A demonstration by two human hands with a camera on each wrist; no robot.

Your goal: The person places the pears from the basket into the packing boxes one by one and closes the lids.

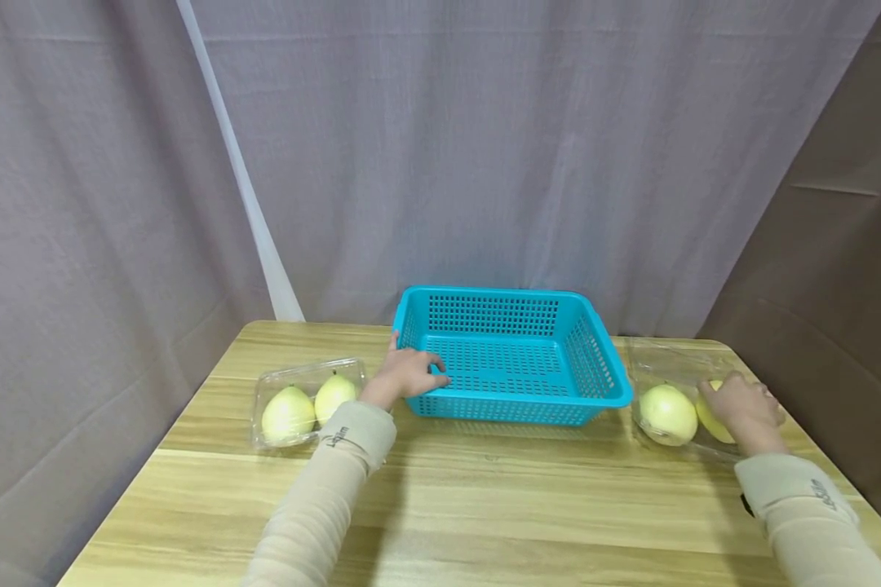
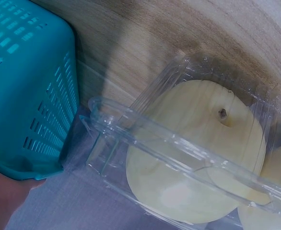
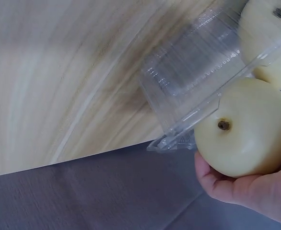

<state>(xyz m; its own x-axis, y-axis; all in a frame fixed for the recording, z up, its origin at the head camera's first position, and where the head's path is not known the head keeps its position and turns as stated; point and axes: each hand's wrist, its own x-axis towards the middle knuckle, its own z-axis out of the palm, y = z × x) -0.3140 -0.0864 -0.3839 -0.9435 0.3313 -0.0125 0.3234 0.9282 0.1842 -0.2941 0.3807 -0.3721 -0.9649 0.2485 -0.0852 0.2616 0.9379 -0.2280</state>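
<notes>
My left hand point(image 1: 405, 373) grips the left rim of a turquoise plastic basket point(image 1: 608, 401), some of its fingers reaching over the inner side. In the left wrist view the basket wall point(image 2: 49, 115) fills the left, with part of that hand at its rim. On the right, my right hand point(image 1: 745, 408) holds a pale yellow pear point(image 3: 251, 127), fingers curled round its side. That pear overlaps the edge of a clear plastic clamshell box point(image 3: 188, 72) in the right wrist view. A second pear point(image 1: 668, 414) sits beside it in the box.
Left of the basket, another clear plastic box point(image 1: 270, 383) holds two pears point(image 1: 288, 416). Everything stands on a wooden table point(image 1: 484, 505). Grey curtains point(image 1: 484, 147) hang behind it, and a brown one point(image 1: 837, 244) on the right.
</notes>
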